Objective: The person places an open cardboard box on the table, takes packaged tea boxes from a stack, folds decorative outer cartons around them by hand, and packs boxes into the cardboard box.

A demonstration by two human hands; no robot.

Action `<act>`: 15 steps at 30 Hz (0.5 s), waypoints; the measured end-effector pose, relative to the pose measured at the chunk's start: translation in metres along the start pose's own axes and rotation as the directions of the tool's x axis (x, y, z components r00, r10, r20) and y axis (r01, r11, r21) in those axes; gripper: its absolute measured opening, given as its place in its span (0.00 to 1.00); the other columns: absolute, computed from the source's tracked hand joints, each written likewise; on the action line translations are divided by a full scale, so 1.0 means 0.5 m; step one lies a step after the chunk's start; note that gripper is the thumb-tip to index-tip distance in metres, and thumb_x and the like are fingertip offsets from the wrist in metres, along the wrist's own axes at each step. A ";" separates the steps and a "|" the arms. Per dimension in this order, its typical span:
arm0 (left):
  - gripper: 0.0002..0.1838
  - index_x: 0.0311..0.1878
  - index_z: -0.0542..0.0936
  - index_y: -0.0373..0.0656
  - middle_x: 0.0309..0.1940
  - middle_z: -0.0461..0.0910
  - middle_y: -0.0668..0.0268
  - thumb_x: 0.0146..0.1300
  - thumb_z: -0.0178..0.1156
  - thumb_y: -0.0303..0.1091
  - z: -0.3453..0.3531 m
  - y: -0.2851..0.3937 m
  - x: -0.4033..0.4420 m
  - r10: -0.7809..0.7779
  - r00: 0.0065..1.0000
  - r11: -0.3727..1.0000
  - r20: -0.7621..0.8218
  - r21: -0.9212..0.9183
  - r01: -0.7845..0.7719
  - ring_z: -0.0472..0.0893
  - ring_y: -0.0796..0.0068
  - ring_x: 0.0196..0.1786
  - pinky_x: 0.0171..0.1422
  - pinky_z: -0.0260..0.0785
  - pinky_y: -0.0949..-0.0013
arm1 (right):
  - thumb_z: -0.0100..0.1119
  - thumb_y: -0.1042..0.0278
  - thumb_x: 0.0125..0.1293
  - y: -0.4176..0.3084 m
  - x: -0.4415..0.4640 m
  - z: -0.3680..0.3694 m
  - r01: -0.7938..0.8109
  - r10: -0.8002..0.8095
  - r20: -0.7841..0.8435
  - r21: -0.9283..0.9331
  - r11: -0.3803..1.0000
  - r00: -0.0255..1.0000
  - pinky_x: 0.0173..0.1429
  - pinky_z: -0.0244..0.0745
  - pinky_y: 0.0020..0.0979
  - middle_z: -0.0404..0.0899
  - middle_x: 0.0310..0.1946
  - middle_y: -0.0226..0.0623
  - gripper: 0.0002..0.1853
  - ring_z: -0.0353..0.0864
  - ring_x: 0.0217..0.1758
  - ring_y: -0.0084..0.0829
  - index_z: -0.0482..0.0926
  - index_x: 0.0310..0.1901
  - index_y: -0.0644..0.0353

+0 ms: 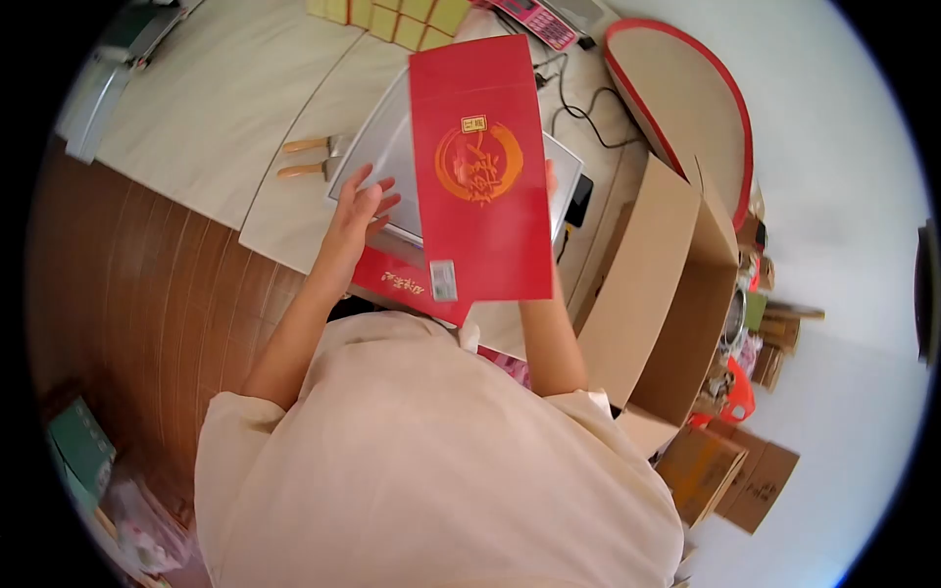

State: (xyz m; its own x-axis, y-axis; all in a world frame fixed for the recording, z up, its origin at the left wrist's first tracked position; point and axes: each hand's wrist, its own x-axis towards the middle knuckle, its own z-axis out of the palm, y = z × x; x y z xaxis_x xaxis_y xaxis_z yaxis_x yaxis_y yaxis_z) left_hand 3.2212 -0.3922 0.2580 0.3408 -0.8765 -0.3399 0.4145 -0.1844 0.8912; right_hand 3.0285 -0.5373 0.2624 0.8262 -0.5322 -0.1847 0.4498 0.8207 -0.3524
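Observation:
A red gift box [480,235] with a gold ring emblem and a small white label is held up in front of me. My right hand [552,180] grips its right edge; most of that hand is hidden behind the box. My left hand [365,208] is just off the box's left side, fingers spread and holding nothing. Below lies a grey metal tray [377,157] on the table. Another red piece with gold characters [402,281] sits close to my body, partly under the tray.
Two wooden-handled tools [312,157] lie left of the tray. Small yellow boxes [402,22] and a pink calculator [539,20] stand at the back. On the right are a black phone [580,201], cables [588,110], an open cardboard box [637,284] and a red-rimmed board [676,88].

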 end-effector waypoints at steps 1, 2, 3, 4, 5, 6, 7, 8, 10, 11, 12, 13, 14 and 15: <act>0.35 0.70 0.55 0.46 0.63 0.66 0.58 0.68 0.44 0.59 0.018 0.009 0.004 0.044 0.998 0.998 0.040 -0.049 -0.042 0.68 0.66 0.63 0.65 0.58 0.64 | 0.52 0.45 0.66 0.020 -0.009 -0.009 0.003 -0.005 0.024 0.051 0.999 1.000 0.56 0.73 0.33 0.74 0.55 0.37 0.30 0.75 0.54 0.29 0.67 0.60 0.61; 0.37 0.70 0.56 0.46 0.63 0.66 0.60 0.66 0.47 0.61 0.030 0.015 0.011 0.047 0.996 0.996 0.081 -0.074 -0.041 0.66 0.68 0.64 0.65 0.59 0.63 | 0.52 0.46 0.66 0.043 -0.013 -0.021 0.014 -0.017 0.030 0.095 0.995 0.999 0.56 0.73 0.33 0.74 0.55 0.37 0.30 0.75 0.55 0.30 0.67 0.60 0.62; 0.37 0.70 0.56 0.46 0.63 0.66 0.60 0.66 0.47 0.61 0.043 0.024 0.014 0.038 0.994 0.998 0.102 -0.061 -0.032 0.66 0.68 0.64 0.65 0.59 0.63 | 0.51 0.46 0.67 0.061 -0.017 -0.028 0.031 -0.030 -0.010 0.104 0.994 0.999 0.56 0.73 0.33 0.74 0.55 0.38 0.30 0.75 0.55 0.30 0.67 0.60 0.62; 0.37 0.70 0.57 0.46 0.63 0.66 0.61 0.66 0.48 0.60 0.057 0.037 0.013 0.016 0.993 0.997 0.117 -0.072 -0.007 0.67 0.69 0.64 0.65 0.59 0.64 | 0.51 0.46 0.67 0.078 -0.022 -0.031 0.048 -0.042 -0.055 0.105 0.993 0.998 0.56 0.73 0.33 0.73 0.56 0.38 0.29 0.75 0.55 0.30 0.67 0.60 0.62; 0.36 0.69 0.58 0.46 0.63 0.67 0.62 0.66 0.48 0.60 0.070 0.052 0.011 -0.007 0.991 0.997 0.131 -0.080 0.018 0.67 0.70 0.64 0.64 0.59 0.65 | 0.50 0.46 0.67 0.090 -0.025 -0.034 0.061 -0.052 -0.097 0.095 0.994 0.994 0.56 0.73 0.33 0.73 0.56 0.38 0.29 0.75 0.55 0.30 0.67 0.60 0.62; 0.34 0.67 0.61 0.45 0.61 0.69 0.65 0.66 0.50 0.57 0.084 0.072 0.001 -0.073 0.990 0.994 0.124 -0.073 0.082 0.67 0.73 0.63 0.65 0.59 0.66 | 0.50 0.47 0.67 0.100 -0.029 -0.036 0.073 -0.061 -0.134 0.086 0.994 0.989 0.57 0.72 0.33 0.73 0.56 0.38 0.29 0.75 0.55 0.30 0.67 0.61 0.62; 0.34 0.67 0.61 0.45 0.61 0.69 0.65 0.66 0.50 0.57 0.088 0.067 0.004 -0.085 0.986 0.994 0.143 -0.053 0.093 0.67 0.73 0.63 0.65 0.59 0.66 | 0.50 0.47 0.67 0.105 -0.035 -0.036 0.085 -0.072 -0.166 0.074 0.994 0.984 0.57 0.72 0.33 0.73 0.56 0.38 0.29 0.75 0.56 0.31 0.67 0.61 0.62; 0.38 0.68 0.58 0.43 0.61 0.67 0.64 0.64 0.54 0.57 0.089 0.060 0.011 -0.082 0.986 0.995 0.142 -0.043 0.089 0.68 0.74 0.61 0.62 0.60 0.68 | 0.49 0.47 0.68 0.107 -0.041 -0.036 0.097 -0.084 -0.195 0.059 0.994 0.977 0.57 0.72 0.33 0.73 0.56 0.38 0.29 0.75 0.56 0.31 0.67 0.61 0.62; 0.42 0.70 0.54 0.41 0.60 0.66 0.63 0.61 0.57 0.57 0.094 0.047 0.019 -0.082 0.984 0.996 0.161 -0.018 0.086 0.69 0.76 0.58 0.60 0.60 0.70 | 0.49 0.48 0.68 0.102 -0.054 -0.039 0.114 -0.105 -0.246 0.023 0.993 0.963 0.57 0.72 0.33 0.73 0.56 0.39 0.28 0.74 0.56 0.31 0.67 0.61 0.62; 0.42 0.70 0.54 0.41 0.60 0.66 0.64 0.61 0.58 0.55 0.096 0.042 0.020 -0.064 0.986 0.997 0.152 -0.039 0.070 0.69 0.76 0.58 0.60 0.61 0.70 | 0.48 0.48 0.68 0.099 -0.059 -0.039 0.121 -0.114 -0.268 0.008 0.993 0.957 0.58 0.71 0.33 0.73 0.57 0.39 0.28 0.74 0.56 0.31 0.67 0.61 0.62; 0.42 0.70 0.54 0.40 0.60 0.66 0.64 0.61 0.58 0.54 0.098 0.038 0.021 -0.044 0.989 0.997 0.140 -0.063 0.053 0.69 0.76 0.58 0.60 0.61 0.70 | 0.48 0.48 0.69 0.097 -0.064 -0.039 0.120 -0.118 -0.287 -0.012 0.993 0.951 0.58 0.71 0.33 0.73 0.57 0.39 0.28 0.74 0.57 0.31 0.67 0.61 0.62; 0.42 0.70 0.54 0.40 0.60 0.66 0.64 0.61 0.58 0.54 0.102 0.035 0.021 -0.048 0.988 0.997 0.150 -0.053 0.056 0.69 0.76 0.58 0.60 0.61 0.70 | 0.48 0.48 0.69 0.096 -0.068 -0.039 0.121 -0.123 -0.305 -0.024 0.992 0.944 0.58 0.71 0.33 0.72 0.57 0.39 0.28 0.74 0.57 0.32 0.67 0.61 0.62; 0.41 0.70 0.54 0.40 0.60 0.67 0.64 0.62 0.58 0.54 0.105 0.033 0.020 -0.056 0.988 0.994 0.143 -0.080 0.067 0.69 0.76 0.58 0.60 0.62 0.70 | 0.47 0.48 0.69 0.096 -0.073 -0.037 0.119 -0.124 -0.322 -0.035 0.992 0.938 0.58 0.71 0.33 0.72 0.57 0.39 0.28 0.74 0.57 0.32 0.67 0.61 0.62; 0.41 0.70 0.54 0.40 0.59 0.67 0.64 0.62 0.58 0.53 0.108 0.032 0.020 -0.064 0.989 0.991 0.135 -0.109 0.079 0.70 0.75 0.58 0.60 0.62 0.70 | 0.47 0.49 0.69 0.094 -0.075 -0.038 0.118 -0.129 -0.340 -0.052 0.992 0.931 0.59 0.71 0.33 0.72 0.57 0.39 0.28 0.74 0.57 0.32 0.67 0.61 0.62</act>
State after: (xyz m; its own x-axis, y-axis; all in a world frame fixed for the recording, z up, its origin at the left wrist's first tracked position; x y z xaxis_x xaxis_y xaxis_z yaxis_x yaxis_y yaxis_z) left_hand 3.1859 -0.4280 0.2851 0.1969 -0.9149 -0.3525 0.5298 -0.2032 0.8234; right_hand 3.0122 -0.4828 0.2352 0.5959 -0.6725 -0.4389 0.5261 0.7398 -0.4193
